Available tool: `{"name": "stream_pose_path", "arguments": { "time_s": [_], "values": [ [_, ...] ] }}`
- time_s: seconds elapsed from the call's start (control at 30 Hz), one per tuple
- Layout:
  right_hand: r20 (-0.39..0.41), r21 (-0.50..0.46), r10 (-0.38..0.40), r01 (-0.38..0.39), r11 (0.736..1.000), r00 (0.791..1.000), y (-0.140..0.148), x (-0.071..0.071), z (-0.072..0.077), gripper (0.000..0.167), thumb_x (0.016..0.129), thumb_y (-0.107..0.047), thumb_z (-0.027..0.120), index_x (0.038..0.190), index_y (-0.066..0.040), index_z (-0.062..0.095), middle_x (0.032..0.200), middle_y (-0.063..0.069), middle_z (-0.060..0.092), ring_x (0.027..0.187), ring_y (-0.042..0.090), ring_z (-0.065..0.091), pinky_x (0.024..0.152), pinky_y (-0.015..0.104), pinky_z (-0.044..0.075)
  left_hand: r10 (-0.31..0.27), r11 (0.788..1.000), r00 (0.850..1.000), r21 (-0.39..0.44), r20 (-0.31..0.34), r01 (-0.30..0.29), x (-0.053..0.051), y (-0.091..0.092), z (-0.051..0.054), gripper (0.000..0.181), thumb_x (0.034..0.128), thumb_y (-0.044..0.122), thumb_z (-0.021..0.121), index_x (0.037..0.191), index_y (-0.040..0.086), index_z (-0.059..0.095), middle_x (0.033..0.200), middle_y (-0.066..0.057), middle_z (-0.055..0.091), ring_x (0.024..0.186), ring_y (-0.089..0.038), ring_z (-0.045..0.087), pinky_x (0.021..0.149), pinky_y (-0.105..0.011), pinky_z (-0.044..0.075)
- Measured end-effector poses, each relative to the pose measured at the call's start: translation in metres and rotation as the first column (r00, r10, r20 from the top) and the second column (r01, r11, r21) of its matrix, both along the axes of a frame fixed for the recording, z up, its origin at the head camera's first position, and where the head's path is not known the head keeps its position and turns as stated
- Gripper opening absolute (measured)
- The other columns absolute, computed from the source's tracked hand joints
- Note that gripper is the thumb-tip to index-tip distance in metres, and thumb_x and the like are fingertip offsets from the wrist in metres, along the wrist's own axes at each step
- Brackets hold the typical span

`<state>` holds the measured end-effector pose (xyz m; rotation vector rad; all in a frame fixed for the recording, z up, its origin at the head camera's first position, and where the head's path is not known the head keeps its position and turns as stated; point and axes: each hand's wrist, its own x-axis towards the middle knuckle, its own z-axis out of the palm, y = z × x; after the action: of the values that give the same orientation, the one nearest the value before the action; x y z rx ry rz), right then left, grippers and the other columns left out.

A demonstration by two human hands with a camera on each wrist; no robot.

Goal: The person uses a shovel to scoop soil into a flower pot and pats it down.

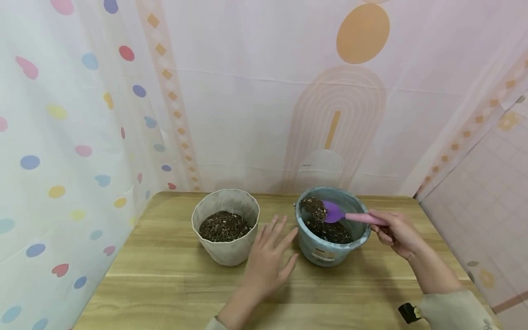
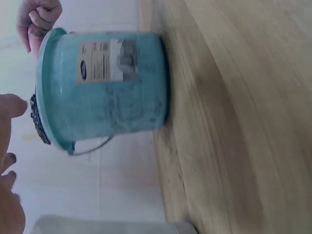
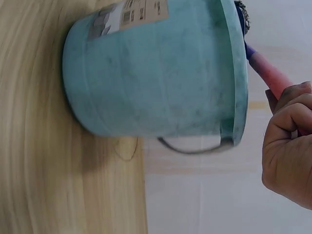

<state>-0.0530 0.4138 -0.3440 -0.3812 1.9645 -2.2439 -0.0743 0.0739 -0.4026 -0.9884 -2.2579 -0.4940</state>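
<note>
A garden trowel with a purple blade point(image 1: 333, 212) and pink handle is gripped by my right hand point(image 1: 395, 231), just past the right rim of a blue bucket point(image 1: 323, 251). Dark soil point(image 1: 314, 208) is heaped on the blade, over the bucket's mouth. More soil point(image 1: 330, 231) lies inside the bucket. My left hand point(image 1: 270, 256) holds nothing; its fingers are spread between the bucket and a whitish pot point(image 1: 231, 253). That pot holds dark soil point(image 1: 224, 226) too. In the right wrist view, curled fingers point(image 3: 292, 114) wrap the pink handle.
Both containers stand on a wooden table point(image 1: 165, 275) near its back edge. Patterned curtains point(image 1: 247, 114) hang behind and along the sides. The bucket's wire handle point(image 3: 195, 150) hangs down at its back. A small black object point(image 1: 408, 313) is by the right sleeve.
</note>
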Motion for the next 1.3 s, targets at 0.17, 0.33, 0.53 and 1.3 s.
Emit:
{"name": "stream_pose_path", "arguments": {
  "time_s": [0.17,0.33,0.53,1.3],
  "values": [
    [0.051,-0.005,-0.055,0.055,0.998,0.997,-0.014,-0.004,0.004,0.044,0.109,-0.014,0.043,0.08,-0.008,0.076,0.061,-0.005,0.059,0.041,0.005,0.028,0.044,0.032,0.01,0.044,0.979,0.995,0.202,-0.088,-0.026,0.0,-0.029,-0.007,0.046,0.0822,0.025,0.072,0.125,0.01,0.068,0.149,-0.014,0.052,0.141,-0.037,0.042,0.123,-0.053,0.017],
    [0.074,0.036,-0.082,0.079,0.996,0.994,-0.028,-0.013,0.011,0.042,0.108,-0.019,0.047,0.073,-0.013,0.069,0.057,-0.007,0.055,0.039,0.0,0.035,0.045,0.031,0.014,0.147,0.922,0.98,0.378,-0.137,-0.086,-0.007,-0.059,-0.014,0.043,0.0817,0.023,0.069,0.121,0.006,0.069,0.144,-0.016,0.057,0.14,-0.041,0.043,0.12,-0.059,0.017],
    [0.072,0.002,-0.056,0.056,0.998,0.996,-0.053,-0.025,0.015,0.04,0.107,-0.017,0.048,0.076,-0.014,0.073,0.061,-0.006,0.058,0.039,-0.001,0.035,0.041,0.023,0.017,0.282,0.862,0.952,0.467,-0.12,-0.197,-0.01,-0.083,-0.019,0.037,0.0858,0.028,0.065,0.115,0.005,0.07,0.139,-0.017,0.06,0.137,-0.043,0.046,0.112,-0.067,0.025],
    [-0.282,0.471,-0.086,0.216,0.855,0.956,-0.224,-0.074,-0.003,0.023,0.1,-0.022,0.062,0.107,-0.008,0.08,0.082,0.009,0.077,0.041,0.003,0.036,0.041,0.019,0.033,0.302,0.87,0.953,0.417,-0.031,-0.262,-0.006,-0.089,-0.024,0.026,0.0873,0.027,0.068,0.102,0.006,0.072,0.122,-0.014,0.069,0.129,-0.039,0.054,0.104,-0.071,0.033]
  ]
}}
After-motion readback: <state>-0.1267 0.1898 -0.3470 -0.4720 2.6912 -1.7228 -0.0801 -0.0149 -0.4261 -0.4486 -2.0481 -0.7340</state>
